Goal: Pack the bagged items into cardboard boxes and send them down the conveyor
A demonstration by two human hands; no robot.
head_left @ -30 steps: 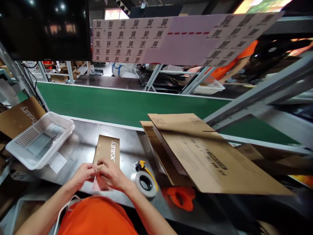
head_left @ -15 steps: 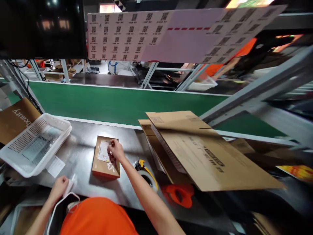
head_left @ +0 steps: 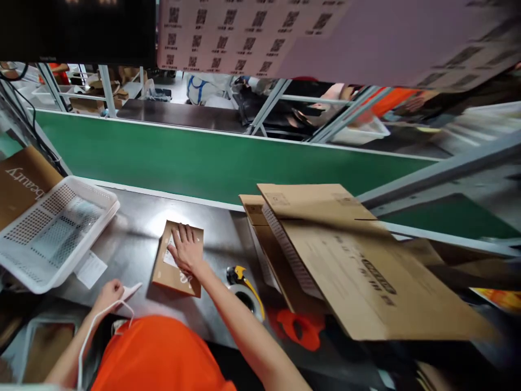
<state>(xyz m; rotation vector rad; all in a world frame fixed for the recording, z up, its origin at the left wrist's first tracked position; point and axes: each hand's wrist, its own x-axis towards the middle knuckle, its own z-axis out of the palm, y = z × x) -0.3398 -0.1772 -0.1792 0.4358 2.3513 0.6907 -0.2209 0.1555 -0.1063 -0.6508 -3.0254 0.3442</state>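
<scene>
A small brown box (head_left: 176,274) lies on the steel worktable (head_left: 138,244) in front of me. My right hand (head_left: 185,250) rests flat on top of it, fingers spread, pressing a white label (head_left: 168,256) onto the lid. My left hand (head_left: 109,294) is near the table's front edge, closed on a pale strip of backing paper (head_left: 131,291).
A white perforated tray (head_left: 52,231) sits at the left with a paper slip (head_left: 90,269) beside it. A tape roll with a yellow cutter (head_left: 244,285) lies right of the box. Flattened cardboard sheets (head_left: 345,255) cover the right side. A green conveyor belt (head_left: 195,160) runs behind.
Both hands were together peeling a label over the box. The right hand then carried it onto the lid and now lies flat on it; the left hand drew back with the backing.
</scene>
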